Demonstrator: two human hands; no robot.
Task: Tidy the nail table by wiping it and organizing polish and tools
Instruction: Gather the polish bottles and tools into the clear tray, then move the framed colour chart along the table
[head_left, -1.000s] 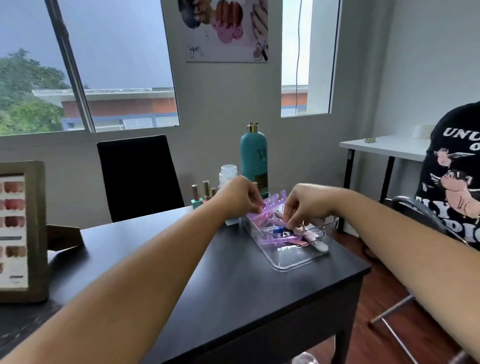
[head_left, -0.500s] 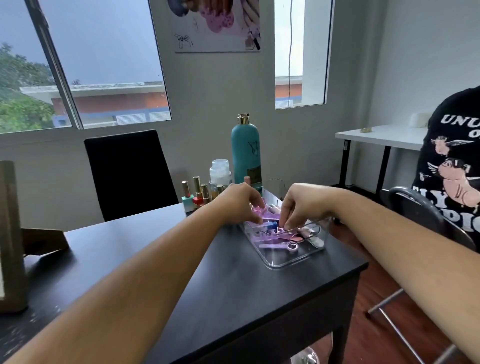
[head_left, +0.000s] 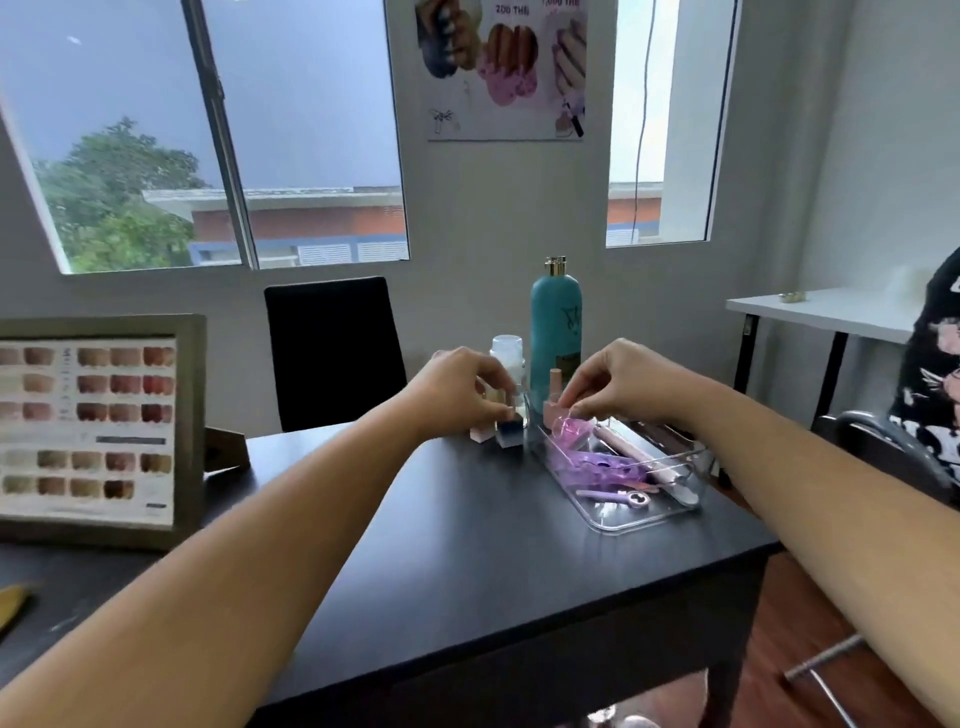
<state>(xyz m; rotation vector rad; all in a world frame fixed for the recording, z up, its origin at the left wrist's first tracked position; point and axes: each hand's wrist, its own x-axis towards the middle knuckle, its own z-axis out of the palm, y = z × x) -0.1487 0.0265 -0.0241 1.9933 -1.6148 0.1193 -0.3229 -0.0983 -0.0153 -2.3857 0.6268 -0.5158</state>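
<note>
At the far right corner of the black table (head_left: 467, 545), the left hand (head_left: 452, 395) is closing its grip on small polish bottles (head_left: 506, 434) standing just beside the clear tray (head_left: 644, 519). Over the tray's far end, the right hand (head_left: 618, 382) is pinching a purple toe separator (head_left: 576, 434), with tools lying inside.

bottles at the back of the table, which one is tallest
The teal bottle with the gold cap, standing well above the small clear white-capped bottle beside it and the little polish bottles.

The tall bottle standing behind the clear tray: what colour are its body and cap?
The tall bottle has a teal body and gold cap, seen in the head view.
</note>
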